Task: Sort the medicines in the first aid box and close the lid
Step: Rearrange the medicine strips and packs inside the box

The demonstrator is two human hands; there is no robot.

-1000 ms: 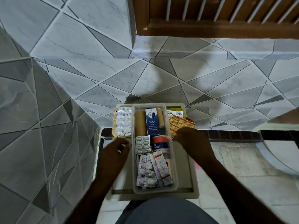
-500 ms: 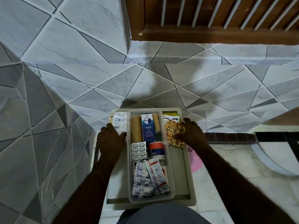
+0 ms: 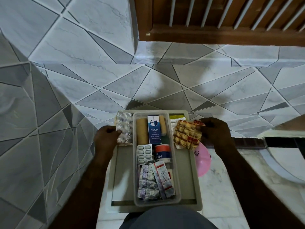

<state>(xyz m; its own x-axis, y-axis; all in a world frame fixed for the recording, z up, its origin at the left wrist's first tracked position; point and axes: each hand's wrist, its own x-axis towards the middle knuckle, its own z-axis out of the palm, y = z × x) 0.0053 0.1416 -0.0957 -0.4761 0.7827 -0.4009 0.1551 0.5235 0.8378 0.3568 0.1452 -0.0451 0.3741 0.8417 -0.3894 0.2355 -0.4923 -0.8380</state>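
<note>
Between left hand (image 3: 105, 138) and right hand (image 3: 214, 131), the tray (image 3: 156, 203) looks sorted; the left grips silver strips (image 3: 124, 128), the right orange strips (image 3: 187, 135); box (image 3: 197, 187) not yet closed.

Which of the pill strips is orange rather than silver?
The orange-and-red strip held by the right hand; the others, like the foil strip in the left hand, look silvery.

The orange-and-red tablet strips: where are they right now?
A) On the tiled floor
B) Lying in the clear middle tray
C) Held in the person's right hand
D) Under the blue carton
C: the orange-and-red tablet strips are gripped by the right hand over the right side of the first aid box, outside the clear inner tray.
</note>
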